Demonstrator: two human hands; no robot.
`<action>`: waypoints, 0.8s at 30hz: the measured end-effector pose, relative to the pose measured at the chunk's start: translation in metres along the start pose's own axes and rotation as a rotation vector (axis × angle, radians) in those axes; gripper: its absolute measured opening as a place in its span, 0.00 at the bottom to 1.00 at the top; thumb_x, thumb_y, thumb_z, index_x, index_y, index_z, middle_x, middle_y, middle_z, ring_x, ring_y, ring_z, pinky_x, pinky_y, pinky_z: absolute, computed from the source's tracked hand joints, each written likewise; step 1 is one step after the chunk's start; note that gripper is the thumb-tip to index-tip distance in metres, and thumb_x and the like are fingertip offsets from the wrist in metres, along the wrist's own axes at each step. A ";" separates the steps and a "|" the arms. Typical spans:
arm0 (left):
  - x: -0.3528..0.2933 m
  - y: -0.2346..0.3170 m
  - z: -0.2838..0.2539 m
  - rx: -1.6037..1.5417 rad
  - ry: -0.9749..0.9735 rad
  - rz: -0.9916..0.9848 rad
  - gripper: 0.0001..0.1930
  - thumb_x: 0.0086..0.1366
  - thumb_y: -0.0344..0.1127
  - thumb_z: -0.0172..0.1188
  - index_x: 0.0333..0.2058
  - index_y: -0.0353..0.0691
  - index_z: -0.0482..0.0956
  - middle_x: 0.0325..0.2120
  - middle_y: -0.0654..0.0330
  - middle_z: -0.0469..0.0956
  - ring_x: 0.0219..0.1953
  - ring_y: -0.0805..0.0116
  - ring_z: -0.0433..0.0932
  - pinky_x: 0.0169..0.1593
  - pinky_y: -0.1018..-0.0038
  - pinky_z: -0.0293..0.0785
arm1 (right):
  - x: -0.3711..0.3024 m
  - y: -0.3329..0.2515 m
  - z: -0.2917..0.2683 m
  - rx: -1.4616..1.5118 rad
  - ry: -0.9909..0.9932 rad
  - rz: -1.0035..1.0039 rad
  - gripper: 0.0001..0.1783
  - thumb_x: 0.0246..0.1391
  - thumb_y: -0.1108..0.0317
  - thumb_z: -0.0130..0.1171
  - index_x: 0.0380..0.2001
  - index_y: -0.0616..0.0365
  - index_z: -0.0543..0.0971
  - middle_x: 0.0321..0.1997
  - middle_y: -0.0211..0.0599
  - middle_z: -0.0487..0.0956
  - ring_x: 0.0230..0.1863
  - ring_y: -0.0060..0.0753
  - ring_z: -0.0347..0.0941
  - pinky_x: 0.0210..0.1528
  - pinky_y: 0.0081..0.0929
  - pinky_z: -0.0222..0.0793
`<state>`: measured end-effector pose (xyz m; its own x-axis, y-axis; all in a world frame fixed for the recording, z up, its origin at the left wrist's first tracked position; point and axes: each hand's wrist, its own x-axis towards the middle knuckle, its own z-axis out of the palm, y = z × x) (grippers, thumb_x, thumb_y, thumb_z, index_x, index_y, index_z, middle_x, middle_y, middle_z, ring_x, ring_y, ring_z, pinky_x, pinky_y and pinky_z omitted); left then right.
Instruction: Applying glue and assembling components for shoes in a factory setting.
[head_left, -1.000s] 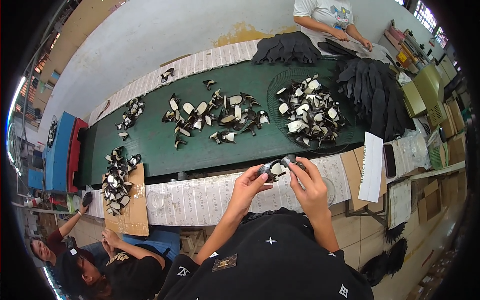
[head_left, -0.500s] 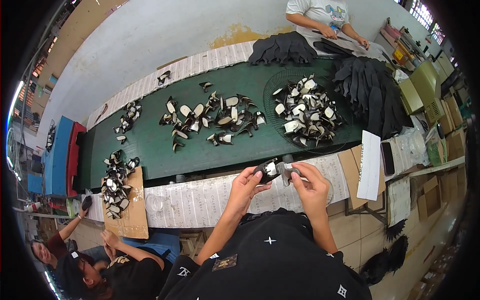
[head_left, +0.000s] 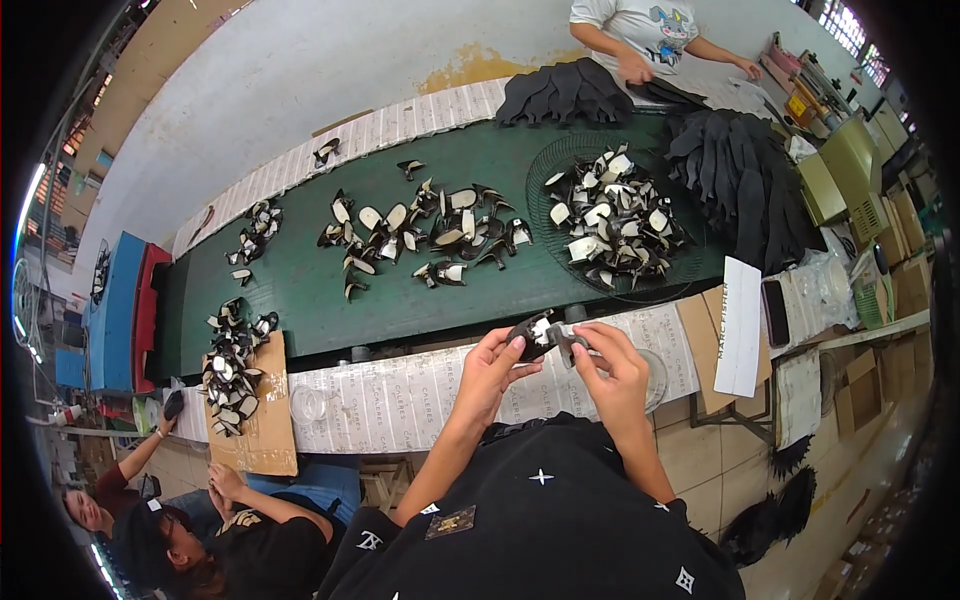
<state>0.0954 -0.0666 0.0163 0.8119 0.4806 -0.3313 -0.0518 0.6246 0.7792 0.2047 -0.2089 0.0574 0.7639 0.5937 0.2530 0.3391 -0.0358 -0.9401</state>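
Note:
My left hand [head_left: 484, 378] is closed around a black shoe heel [head_left: 530, 338], held above the near edge of the bench. White shows on the end of the heel that faces right. My right hand [head_left: 614, 382] pinches a small dark grey piece [head_left: 563, 345], whose exact kind I cannot make out. This piece sits right against the white end of the heel. Beyond my hands, a green belt [head_left: 310, 305] carries several loose heels [head_left: 390, 232] with pale tops, and a wire basket [head_left: 548, 150] is heaped with more heels [head_left: 615, 215].
Black flat pieces [head_left: 745, 180] are stacked at the back right, near a person in a white shirt [head_left: 655, 30]. A phone [head_left: 775, 313] and a white card [head_left: 738, 330] lie right. Heels fill a cardboard sheet [head_left: 275, 440] on the left, beside two seated people. A clear round dish [head_left: 312, 403] stands nearer.
My right hand has shifted slightly left, and the grey piece is turned and closer to the heel. At the far side, the person in white has moved both hands.

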 end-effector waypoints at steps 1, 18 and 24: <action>0.000 0.000 0.000 0.004 -0.001 0.002 0.12 0.69 0.33 0.52 0.47 0.32 0.72 0.40 0.55 0.79 0.40 0.66 0.80 0.44 0.71 0.80 | 0.000 0.001 -0.001 -0.069 0.033 -0.048 0.12 0.52 0.80 0.59 0.42 0.66 0.79 0.45 0.41 0.76 0.40 0.29 0.78 0.37 0.22 0.80; 0.003 -0.003 0.001 0.012 -0.010 -0.010 0.13 0.69 0.36 0.52 0.47 0.33 0.72 0.40 0.56 0.79 0.40 0.66 0.81 0.44 0.71 0.80 | 0.000 0.002 -0.008 -0.246 0.140 -0.144 0.13 0.51 0.80 0.60 0.42 0.66 0.79 0.45 0.44 0.75 0.39 0.32 0.78 0.37 0.23 0.81; 0.003 -0.002 0.005 0.017 -0.027 -0.023 0.13 0.68 0.35 0.53 0.48 0.34 0.72 0.40 0.56 0.79 0.40 0.67 0.80 0.44 0.71 0.80 | 0.002 -0.002 -0.003 -0.006 0.047 -0.047 0.13 0.51 0.79 0.60 0.42 0.66 0.79 0.45 0.44 0.76 0.39 0.29 0.78 0.36 0.23 0.81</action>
<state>0.1007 -0.0695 0.0170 0.8282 0.4491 -0.3354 -0.0228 0.6248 0.7805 0.2071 -0.2098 0.0601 0.7720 0.5563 0.3076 0.3786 -0.0136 -0.9255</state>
